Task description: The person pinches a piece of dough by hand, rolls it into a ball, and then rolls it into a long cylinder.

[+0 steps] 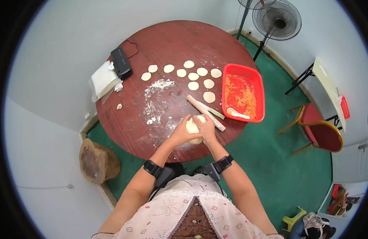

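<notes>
Between both palms, near the front edge of the round table, sits a lump of pale dough point(192, 126). My left hand point(182, 132) curls around its left side, and my right hand point(206, 128) presses on its right and top. Just beyond the hands lies a floury rolling pin point(206, 112), with a narrow green-edged strip point(216, 113) beside it. Several flat round dough wrappers point(193, 76) are spread over the middle of the table. White flour point(154, 95) is scattered to the left of the hands.
A red basin point(263, 97) with orange shredded filling and a white spoon stands at the table's right. On the left are a black appliance point(121, 63) and a stack of white sheets point(104, 80). A wooden stump point(98, 160), fans point(276, 20) and a chair point(321, 131) surround the table.
</notes>
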Tool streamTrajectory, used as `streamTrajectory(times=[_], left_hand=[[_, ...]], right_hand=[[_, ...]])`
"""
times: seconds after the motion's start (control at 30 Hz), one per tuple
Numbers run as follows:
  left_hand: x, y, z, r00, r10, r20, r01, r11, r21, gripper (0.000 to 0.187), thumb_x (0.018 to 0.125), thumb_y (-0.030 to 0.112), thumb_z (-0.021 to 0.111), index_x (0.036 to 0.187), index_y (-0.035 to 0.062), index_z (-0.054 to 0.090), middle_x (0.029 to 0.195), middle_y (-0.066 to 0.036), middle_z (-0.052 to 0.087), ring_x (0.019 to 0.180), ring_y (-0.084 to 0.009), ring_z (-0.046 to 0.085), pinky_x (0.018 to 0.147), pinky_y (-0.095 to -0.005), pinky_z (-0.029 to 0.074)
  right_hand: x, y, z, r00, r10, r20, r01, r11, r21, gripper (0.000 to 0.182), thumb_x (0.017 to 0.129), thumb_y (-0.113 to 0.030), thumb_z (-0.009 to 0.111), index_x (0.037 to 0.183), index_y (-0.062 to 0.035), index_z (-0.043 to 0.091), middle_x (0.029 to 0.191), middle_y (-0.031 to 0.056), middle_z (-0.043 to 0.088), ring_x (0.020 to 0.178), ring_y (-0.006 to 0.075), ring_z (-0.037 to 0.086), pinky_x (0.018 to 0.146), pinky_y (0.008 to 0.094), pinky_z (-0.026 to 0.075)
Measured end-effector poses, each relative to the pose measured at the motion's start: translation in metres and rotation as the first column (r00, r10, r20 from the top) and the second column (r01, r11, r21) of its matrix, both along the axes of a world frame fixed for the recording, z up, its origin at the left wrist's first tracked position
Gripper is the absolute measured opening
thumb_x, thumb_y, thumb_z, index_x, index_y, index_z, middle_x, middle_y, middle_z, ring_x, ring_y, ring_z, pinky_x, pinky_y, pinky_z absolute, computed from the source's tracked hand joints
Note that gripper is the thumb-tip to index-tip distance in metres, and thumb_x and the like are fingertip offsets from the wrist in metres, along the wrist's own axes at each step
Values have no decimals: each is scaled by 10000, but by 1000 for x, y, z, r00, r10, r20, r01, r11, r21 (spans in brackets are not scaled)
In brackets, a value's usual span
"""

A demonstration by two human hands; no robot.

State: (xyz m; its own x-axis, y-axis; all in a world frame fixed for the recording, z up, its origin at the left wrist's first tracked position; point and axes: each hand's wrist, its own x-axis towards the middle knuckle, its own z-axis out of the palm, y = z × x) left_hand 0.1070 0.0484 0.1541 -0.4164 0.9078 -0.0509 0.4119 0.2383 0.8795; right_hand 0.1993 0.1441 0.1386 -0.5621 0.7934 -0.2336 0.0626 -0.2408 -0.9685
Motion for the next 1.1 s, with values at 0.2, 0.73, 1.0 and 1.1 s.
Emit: streamTrajectory(times=[0.2, 0.73, 1.0, 1.1], left_hand=[[1, -5, 13, 870, -238, 431, 281, 959, -36, 557, 763, 201, 672, 1208, -21, 420, 1072, -86, 552, 956, -139, 521, 848, -304, 425], [40, 24, 1, 629, 378, 680, -552, 832, 48, 430, 894, 398, 500, 1014, -10, 566, 916, -76, 609, 763, -126, 580, 674, -259, 464], [55, 39, 14, 670, 387, 633, -635, 740, 220, 337, 857, 273, 593, 1024, -17, 555, 902, -73, 606, 767, -129, 582, 670, -256, 474], [50, 37, 27, 601, 330, 728, -622, 765, 166, 318, 838, 225, 621, 1027, -21, 554, 913, -73, 608, 770, -125, 585, 671, -255, 477]], right_hand=[[17, -4, 3, 994, 47, 101, -61, 989, 137, 321, 857, -306, 586, 897, 12, 566, 787, 50, 588, 697, 110, 532, 636, 259, 443], [36, -26, 29, 999, -39, 2, 39, 987, 154, 530, 853, -389, 545, 1161, 30, 440, 1089, 189, 555, 1012, 259, 544, 874, 342, 402], [30, -21, 46, 963, -262, 61, 205, 861, 465, 378, 787, -218, 641, 1037, 33, 510, 935, 204, 614, 854, 283, 612, 741, 362, 475], [29, -20, 58, 960, -276, 48, 209, 822, 530, 357, 790, -214, 635, 1015, 36, 516, 930, 202, 614, 846, 267, 615, 731, 358, 478]])
